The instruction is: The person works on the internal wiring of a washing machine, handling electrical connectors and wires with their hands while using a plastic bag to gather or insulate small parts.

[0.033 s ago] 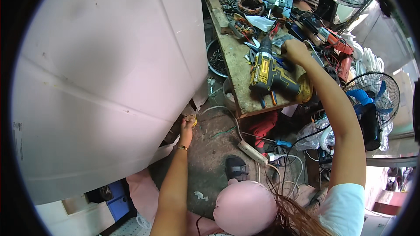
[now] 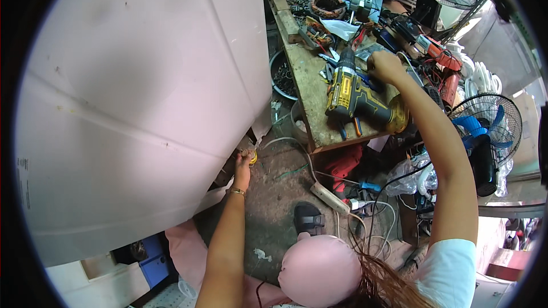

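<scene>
My left hand (image 2: 244,165) is down at the lower edge of a large pale appliance panel (image 2: 142,91), its fingers closed around a small yellow round thing (image 2: 253,158) whose kind I cannot make out. Up on the wooden workbench (image 2: 305,80), my right hand (image 2: 386,67) is curled closed among tools; whatever it grips is hidden. Just left of that hand lies a yellow and black cordless drill (image 2: 348,94). Blue-handled pliers (image 2: 368,82) show between the drill and my right hand. Beside the panel's bottom corner, a dark opening is partly covered by my left hand.
Screwdrivers, wires and a copper-wound motor stator (image 2: 327,7) crowd the bench. A tub of small dark parts (image 2: 283,77) stands left of it. Below are a white power strip (image 2: 331,198) with trailing cords and a red power tool (image 2: 345,165). A blue-bladed fan (image 2: 485,122) stands at right.
</scene>
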